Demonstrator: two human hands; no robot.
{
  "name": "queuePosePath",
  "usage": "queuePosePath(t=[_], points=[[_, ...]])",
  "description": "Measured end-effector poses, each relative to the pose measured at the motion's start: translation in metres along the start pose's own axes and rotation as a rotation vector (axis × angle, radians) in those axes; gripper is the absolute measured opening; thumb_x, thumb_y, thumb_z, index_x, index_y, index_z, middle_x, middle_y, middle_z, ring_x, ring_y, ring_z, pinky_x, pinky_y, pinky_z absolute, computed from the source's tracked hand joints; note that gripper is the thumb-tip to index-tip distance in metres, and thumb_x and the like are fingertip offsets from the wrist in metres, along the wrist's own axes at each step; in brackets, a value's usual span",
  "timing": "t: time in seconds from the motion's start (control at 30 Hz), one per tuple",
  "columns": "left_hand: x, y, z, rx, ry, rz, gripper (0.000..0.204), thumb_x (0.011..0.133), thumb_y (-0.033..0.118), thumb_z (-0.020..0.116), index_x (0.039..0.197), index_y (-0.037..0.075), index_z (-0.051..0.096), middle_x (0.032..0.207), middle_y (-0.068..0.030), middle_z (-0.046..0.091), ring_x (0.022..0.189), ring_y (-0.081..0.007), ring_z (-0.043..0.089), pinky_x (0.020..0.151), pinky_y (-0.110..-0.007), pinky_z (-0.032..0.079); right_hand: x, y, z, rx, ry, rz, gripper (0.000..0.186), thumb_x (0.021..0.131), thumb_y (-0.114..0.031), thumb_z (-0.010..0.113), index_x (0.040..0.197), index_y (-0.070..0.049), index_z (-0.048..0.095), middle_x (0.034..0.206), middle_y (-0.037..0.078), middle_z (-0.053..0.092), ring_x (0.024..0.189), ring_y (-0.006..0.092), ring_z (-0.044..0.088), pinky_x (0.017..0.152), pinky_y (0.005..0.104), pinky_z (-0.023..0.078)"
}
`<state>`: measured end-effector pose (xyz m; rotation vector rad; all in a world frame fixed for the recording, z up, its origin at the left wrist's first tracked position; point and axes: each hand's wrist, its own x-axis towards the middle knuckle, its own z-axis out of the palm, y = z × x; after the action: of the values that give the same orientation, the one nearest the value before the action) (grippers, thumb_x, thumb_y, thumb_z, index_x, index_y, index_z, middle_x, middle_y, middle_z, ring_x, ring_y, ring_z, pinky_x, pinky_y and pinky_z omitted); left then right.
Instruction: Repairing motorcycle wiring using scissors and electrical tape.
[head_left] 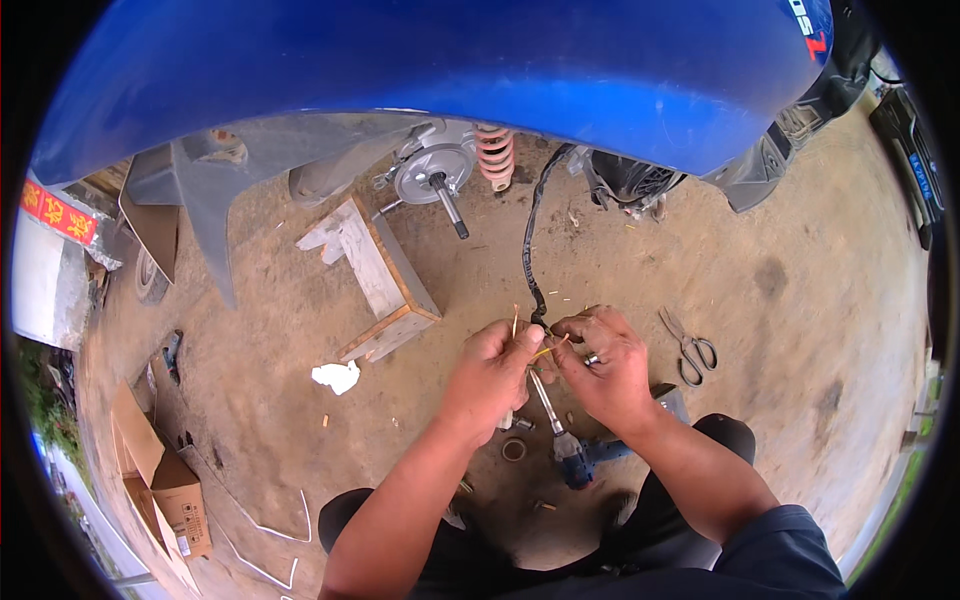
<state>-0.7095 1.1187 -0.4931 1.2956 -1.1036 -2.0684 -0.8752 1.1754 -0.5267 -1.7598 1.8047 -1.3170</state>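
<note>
My left hand (500, 370) and my right hand (605, 360) are close together at the lower end of a black wrapped cable (532, 260), fingers closed on thin wires, one yellow (548, 350), one pale (515, 318) with a frayed tip. A small silver object (591, 359) shows at my right fingers; I cannot make it out. Below my hands lies a blue power tool (575, 460) with a long metal shaft, near a small ring (513, 450). Black-handled scissors (695, 355) lie on the ground to the right.
A blue vehicle body (430, 60) overhangs a wheel hub (430, 175) and red coil spring (495, 155). A wooden stand (420, 295) and white rag (336, 377) are left of my hands. An open cardboard box (175, 510), bent rods (290, 535) and another tool (172, 355) lie farther left.
</note>
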Motion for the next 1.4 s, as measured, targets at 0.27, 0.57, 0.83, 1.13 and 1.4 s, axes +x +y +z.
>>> queuePosePath(t=[0.27, 0.57, 0.83, 1.13, 1.4], points=[[0.009, -0.003, -0.012, -0.058, 0.085, -0.086, 0.019, 0.102, 0.024, 0.069, 0.099, 0.005, 0.067, 0.081, -0.0016, 0.068, 0.051, -0.0049, 0.041, 0.049, -0.025, 0.036, 0.001, -0.001, -0.022, 0.312, -0.202, -0.033, 0.024, 0.085, -0.004, 0.074, 0.109, -0.002, 0.071, 0.099, 0.015, 0.071, 0.088, 0.0316, 0.069, 0.078, 0.0383, 0.056], [0.008, -0.015, -0.001, -0.015, 0.031, -0.003, 0.016, 0.1, 0.02, 0.071, 0.099, 0.004, 0.069, 0.074, 0.0029, 0.059, 0.055, -0.0037, 0.039, 0.05, -0.025, 0.033, 0.005, 0.005, -0.038, 0.24, -0.392, 0.104, 0.024, 0.089, -0.011, 0.076, 0.109, 0.001, 0.07, 0.092, 0.015, 0.071, 0.082, 0.0282, 0.07, 0.075, 0.0373, 0.056], [0.007, -0.022, 0.003, 0.134, 0.045, 0.108, 0.016, 0.099, 0.021, 0.073, 0.097, 0.005, 0.07, 0.072, 0.0065, 0.054, 0.056, -0.0023, 0.039, 0.05, -0.022, 0.031, 0.001, 0.006, -0.038, 0.065, -0.419, 0.035, 0.02, 0.087, -0.013, 0.077, 0.103, -0.002, 0.072, 0.09, 0.016, 0.071, 0.082, 0.0351, 0.07, 0.072, 0.0411, 0.055], [0.002, -0.036, 0.001, 1.015, 0.302, 0.597, 0.025, 0.103, 0.021, 0.065, 0.112, -0.001, 0.057, 0.087, -0.013, 0.069, 0.072, -0.0305, 0.065, 0.071, -0.04, 0.051, 0.001, 0.0, -0.033, 0.262, -0.435, 0.43, 0.017, 0.093, -0.013, 0.073, 0.103, 0.001, 0.074, 0.082, 0.014, 0.073, 0.069, 0.0198, 0.067, 0.068, 0.0338, 0.054], [-0.021, -0.011, 0.005, 0.965, 0.177, 0.609, 0.018, 0.103, 0.012, 0.055, 0.115, -0.001, 0.06, 0.1, -0.0221, 0.07, 0.092, -0.0426, 0.068, 0.079, -0.049, 0.054, -0.005, 0.01, -0.014, 0.657, -0.456, 0.716, 0.018, 0.099, -0.012, 0.068, 0.105, 0.004, 0.072, 0.08, 0.002, 0.069, 0.071, 0.007, 0.06, 0.066, 0.0264, 0.052]])
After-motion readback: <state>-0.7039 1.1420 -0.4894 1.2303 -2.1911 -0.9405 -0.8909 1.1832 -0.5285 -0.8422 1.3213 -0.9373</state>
